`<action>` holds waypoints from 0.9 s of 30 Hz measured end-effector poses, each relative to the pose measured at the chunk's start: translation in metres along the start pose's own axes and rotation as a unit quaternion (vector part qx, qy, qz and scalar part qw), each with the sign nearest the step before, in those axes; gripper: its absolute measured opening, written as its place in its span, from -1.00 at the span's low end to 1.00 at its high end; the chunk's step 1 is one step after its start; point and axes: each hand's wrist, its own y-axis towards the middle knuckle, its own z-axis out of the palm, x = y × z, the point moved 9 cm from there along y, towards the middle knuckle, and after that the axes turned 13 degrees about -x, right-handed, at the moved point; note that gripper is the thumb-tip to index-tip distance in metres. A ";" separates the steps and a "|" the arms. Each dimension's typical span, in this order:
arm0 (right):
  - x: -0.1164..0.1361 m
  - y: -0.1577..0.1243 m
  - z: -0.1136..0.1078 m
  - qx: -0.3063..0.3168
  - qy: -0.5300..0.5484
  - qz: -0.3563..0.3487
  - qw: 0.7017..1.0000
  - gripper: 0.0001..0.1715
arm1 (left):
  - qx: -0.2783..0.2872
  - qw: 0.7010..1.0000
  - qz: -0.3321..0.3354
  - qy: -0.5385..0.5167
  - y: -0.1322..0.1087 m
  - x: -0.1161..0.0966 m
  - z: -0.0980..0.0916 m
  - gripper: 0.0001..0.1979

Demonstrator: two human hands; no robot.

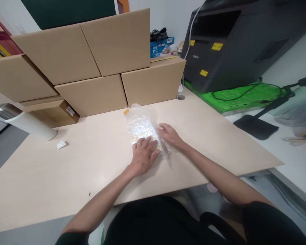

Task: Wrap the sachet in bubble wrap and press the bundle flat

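Bubble wrap (140,125) lies under left hand (143,157); right hand (170,135) at its edge.

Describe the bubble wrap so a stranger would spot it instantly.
Find the stacked cardboard boxes on the pale table. Before them, near the table's middle, the bubble wrap lies partly under the left hand. Unlike the opaque brown boxes, it is clear and shiny.
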 end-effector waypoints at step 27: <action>0.112 -0.077 0.023 0.292 0.419 0.068 0.857 -0.70 | 0.080 0.715 -0.269 -0.641 -0.009 0.071 -0.062 -0.26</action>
